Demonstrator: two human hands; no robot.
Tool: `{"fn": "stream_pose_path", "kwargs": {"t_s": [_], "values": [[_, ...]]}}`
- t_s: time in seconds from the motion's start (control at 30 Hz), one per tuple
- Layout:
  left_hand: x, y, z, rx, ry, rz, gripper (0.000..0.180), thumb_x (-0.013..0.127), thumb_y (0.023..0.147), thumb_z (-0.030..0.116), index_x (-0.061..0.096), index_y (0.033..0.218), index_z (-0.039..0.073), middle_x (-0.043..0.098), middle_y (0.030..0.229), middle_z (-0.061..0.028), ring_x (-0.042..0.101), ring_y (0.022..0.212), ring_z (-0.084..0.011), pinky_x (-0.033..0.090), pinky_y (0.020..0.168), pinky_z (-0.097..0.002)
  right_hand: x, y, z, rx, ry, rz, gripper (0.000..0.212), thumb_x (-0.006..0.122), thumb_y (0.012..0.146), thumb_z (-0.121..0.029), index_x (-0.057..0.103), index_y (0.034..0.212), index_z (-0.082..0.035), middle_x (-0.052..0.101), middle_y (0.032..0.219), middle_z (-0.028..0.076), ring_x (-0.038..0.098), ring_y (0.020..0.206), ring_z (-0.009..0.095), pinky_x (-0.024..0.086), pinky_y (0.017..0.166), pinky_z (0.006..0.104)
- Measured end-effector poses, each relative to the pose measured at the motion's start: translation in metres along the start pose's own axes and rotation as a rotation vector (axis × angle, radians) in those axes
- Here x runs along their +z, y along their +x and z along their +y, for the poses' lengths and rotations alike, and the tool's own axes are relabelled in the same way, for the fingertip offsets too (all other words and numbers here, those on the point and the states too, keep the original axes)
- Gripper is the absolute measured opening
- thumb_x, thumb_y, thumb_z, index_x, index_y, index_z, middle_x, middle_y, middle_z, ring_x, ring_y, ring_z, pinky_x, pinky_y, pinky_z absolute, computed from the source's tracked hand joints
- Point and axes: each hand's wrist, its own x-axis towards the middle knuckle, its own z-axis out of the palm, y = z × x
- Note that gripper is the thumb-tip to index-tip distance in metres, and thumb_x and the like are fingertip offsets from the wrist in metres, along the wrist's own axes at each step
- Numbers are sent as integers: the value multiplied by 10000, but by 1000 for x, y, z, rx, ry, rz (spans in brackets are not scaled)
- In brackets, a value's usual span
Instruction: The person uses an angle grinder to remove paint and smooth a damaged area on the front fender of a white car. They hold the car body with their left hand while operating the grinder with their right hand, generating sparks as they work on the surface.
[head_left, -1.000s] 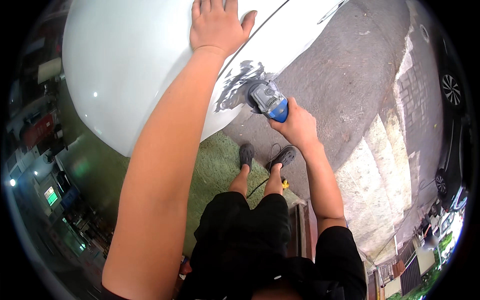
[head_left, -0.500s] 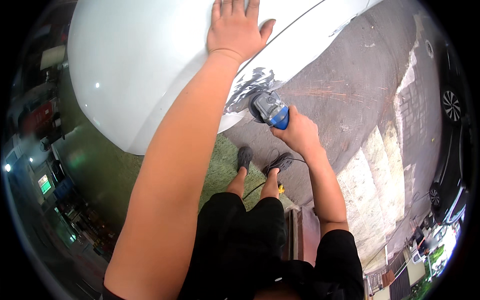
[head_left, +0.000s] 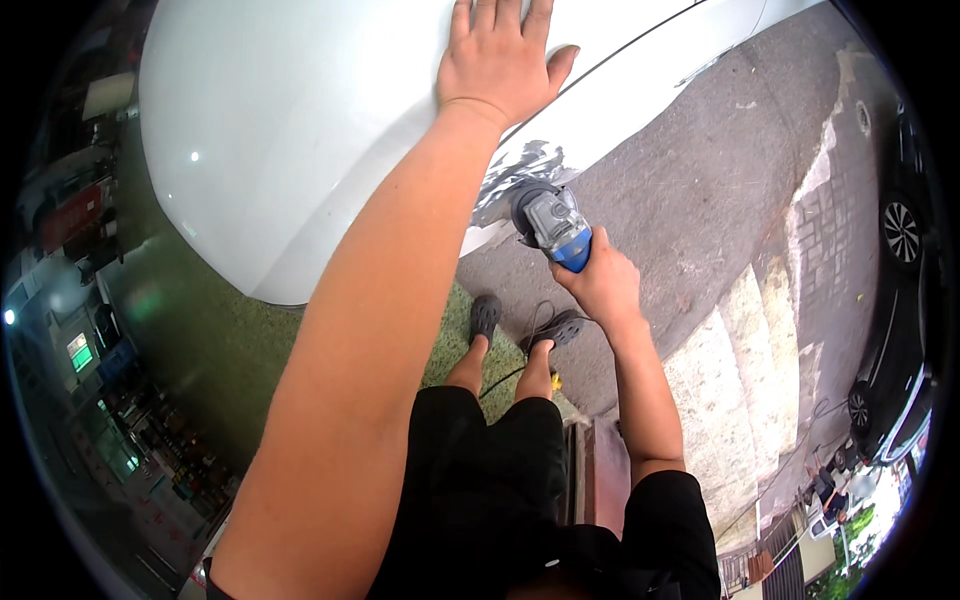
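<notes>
My left hand lies flat with fingers spread on the white car body panel, close to a dark panel seam. In my right hand is a blue and grey angle grinder, gripped round its blue body. The grinder's disc end sits at the lower edge of a scraped, bare-metal patch below my left hand. Whether the disc touches the metal I cannot tell. No sparks show now.
A dark cord runs by my feet in dark clogs. Green floor lies to the left, grey concrete to the right. A dark parked car stands at the far right; cluttered shelves are at the left.
The spray of orange sparks has stopped. The grinder has shifted slightly down and right in view, and the car panel and my left hand appear shifted right too.
</notes>
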Motion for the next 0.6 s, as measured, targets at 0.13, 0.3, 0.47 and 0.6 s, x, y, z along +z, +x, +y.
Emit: {"fn": "stream_pose_path", "kwargs": {"t_s": [0.13,0.3,0.47,0.6], "values": [[0,2,2,-3,9,-1,817,576,1009,516,379,1644,41,387,1677,-228,357,1558,-385,264,1284,-546,3,-3,4,-31,-6,-32,563,833,814,-449,576,1104,-41,763,936,238,752,890,448,595,782,536],[0,4,6,22,34,-16,812,600,998,506,396,1634,44,397,1669,-220,357,1556,-381,268,1281,-542,44,-7,28,19,346,13,649,850,815,-477,596,1164,7,758,992,273,743,952,475,582,835,534],[2,4,7,46,95,-9,826,615,991,500,383,1636,39,394,1664,-226,356,1550,-404,270,1279,-537,81,-13,29,45,691,31,760,874,811,-472,608,1293,53,752,1047,302,734,1020,479,576,895,485],[14,4,-8,74,149,70,804,547,1050,606,376,1657,107,413,1672,-179,357,1570,-338,273,1277,-495,99,-15,12,100,984,33,733,893,828,-439,630,1302,56,768,1051,233,761,972,359,582,898,439]]}}
